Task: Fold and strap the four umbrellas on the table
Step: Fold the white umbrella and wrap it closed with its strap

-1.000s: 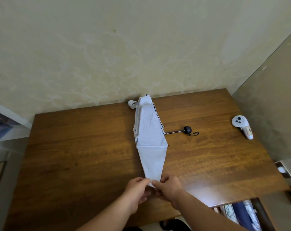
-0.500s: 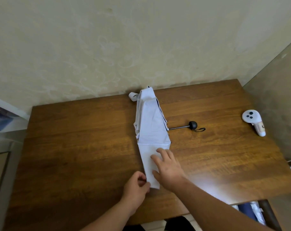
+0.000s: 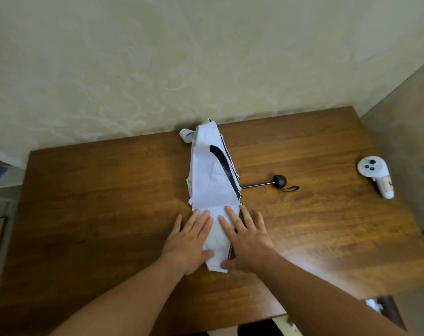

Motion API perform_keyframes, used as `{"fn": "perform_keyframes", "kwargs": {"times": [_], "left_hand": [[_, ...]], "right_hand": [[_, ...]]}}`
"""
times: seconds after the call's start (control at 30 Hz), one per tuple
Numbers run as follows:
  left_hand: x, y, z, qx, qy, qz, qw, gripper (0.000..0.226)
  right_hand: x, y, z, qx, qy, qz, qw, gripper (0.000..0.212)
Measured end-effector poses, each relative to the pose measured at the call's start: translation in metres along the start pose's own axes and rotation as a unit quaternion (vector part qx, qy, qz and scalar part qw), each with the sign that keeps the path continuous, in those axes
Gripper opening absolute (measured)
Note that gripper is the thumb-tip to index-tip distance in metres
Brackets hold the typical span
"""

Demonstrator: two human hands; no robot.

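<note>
Two hands, both flat with fingers straight and spread, palms down. Left hand (image 3: pixel 190 241) presses the left side of the near end of the white umbrella (image 3: pixel 212 180), thumb lying on the fabric; right hand (image 3: pixel 247 236) presses the right side of the same end, thumb at the fabric's near tip. A strip of white canopy shows between the two hands, which lie side by side, not touching. One umbrella visible in all, lying lengthwise away from the person on the wooden table (image 3: pixel 97 214), roughly mid-table, far end close to the wall (image 3: pixel 181 57). Canopy folded into a long flat shape, narrowing to a point under the hands; black lining shows along its right edge. One white strap (image 3: pixel 186 135) curls out at the far left end. One thin metal shaft sticks out to the right, ending in one black round handle (image 3: pixel 279 181) with one small black wrist loop (image 3: pixel 290 188). One white controller (image 3: pixel 375 174) lies well apart on the table's right side, near the edge.
</note>
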State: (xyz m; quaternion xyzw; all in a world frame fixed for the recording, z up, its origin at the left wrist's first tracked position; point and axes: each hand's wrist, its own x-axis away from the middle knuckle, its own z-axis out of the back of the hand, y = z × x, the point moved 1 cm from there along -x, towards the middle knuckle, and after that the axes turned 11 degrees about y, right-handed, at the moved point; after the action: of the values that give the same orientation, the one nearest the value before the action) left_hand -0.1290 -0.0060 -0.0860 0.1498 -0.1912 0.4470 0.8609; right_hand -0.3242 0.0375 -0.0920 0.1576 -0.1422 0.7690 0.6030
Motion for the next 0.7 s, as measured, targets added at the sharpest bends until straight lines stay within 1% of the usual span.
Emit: {"fn": "perform_keyframes", "kwargs": {"times": [0.13, 0.2, 0.23, 0.27, 0.37, 0.4, 0.43, 0.5, 0.53, 0.57, 0.6, 0.63, 0.67, 0.7], "left_hand": [[-0.004, -0.006, -0.005, -0.013, -0.017, -0.013, 1.000, 0.088], [-0.003, -0.005, -0.006, -0.018, -0.018, -0.017, 1.000, 0.092], [-0.002, -0.004, -0.007, -0.020, -0.014, -0.019, 1.000, 0.094], [-0.001, -0.003, -0.007, -0.017, -0.009, -0.020, 1.000, 0.095], [0.000, -0.001, -0.007, -0.005, 0.014, -0.027, 1.000, 0.095], [0.001, -0.001, -0.008, -0.006, 0.023, -0.032, 0.999, 0.096], [0.002, -0.001, -0.009, -0.005, 0.026, -0.036, 0.999, 0.097], [0.004, -0.003, -0.004, 0.009, 0.028, -0.041, 0.999, 0.098], [0.004, -0.003, 0.003, 0.032, 0.043, -0.039, 0.998, 0.093], [0.003, -0.004, 0.014, 0.066, 0.077, -0.031, 0.994, 0.081], [0.002, -0.004, 0.030, 0.108, 0.132, -0.014, 0.985, 0.062], [-0.002, -0.006, 0.047, 0.148, 0.196, 0.009, 0.969, 0.043], [-0.006, -0.009, 0.066, 0.181, 0.262, 0.044, 0.947, 0.029], [-0.013, -0.014, 0.082, 0.217, 0.313, 0.094, 0.920, 0.022]], "right_hand": [[0.016, 0.015, -0.004, -0.023, -0.006, -0.065, 0.998, 0.121], [0.020, 0.014, 0.001, -0.056, 0.004, -0.077, 0.995, 0.110], [0.022, 0.010, 0.006, -0.066, 0.019, -0.056, 0.996, 0.102], [0.024, 0.005, 0.010, -0.074, 0.039, -0.016, 0.996, 0.093], [0.037, -0.010, 0.001, -0.066, 0.081, 0.135, 0.985, 0.069], [0.043, -0.011, -0.009, -0.062, 0.077, 0.151, 0.984, 0.065], [0.049, -0.010, -0.017, -0.062, 0.062, 0.138, 0.986, 0.065], [0.057, -0.006, -0.031, -0.082, 0.028, 0.091, 0.992, 0.078], [0.058, -0.005, -0.035, -0.086, 0.022, 0.080, 0.993, 0.083], [0.058, -0.005, -0.034, -0.093, 0.008, 0.073, 0.993, 0.084], [0.057, -0.006, -0.032, -0.100, -0.008, 0.068, 0.993, 0.084], [0.056, -0.008, -0.026, -0.107, -0.017, 0.063, 0.992, 0.082], [0.055, -0.008, -0.022, -0.114, -0.024, 0.057, 0.992, 0.081], [0.054, -0.009, -0.018, -0.119, -0.033, 0.055, 0.991, 0.080]]}}
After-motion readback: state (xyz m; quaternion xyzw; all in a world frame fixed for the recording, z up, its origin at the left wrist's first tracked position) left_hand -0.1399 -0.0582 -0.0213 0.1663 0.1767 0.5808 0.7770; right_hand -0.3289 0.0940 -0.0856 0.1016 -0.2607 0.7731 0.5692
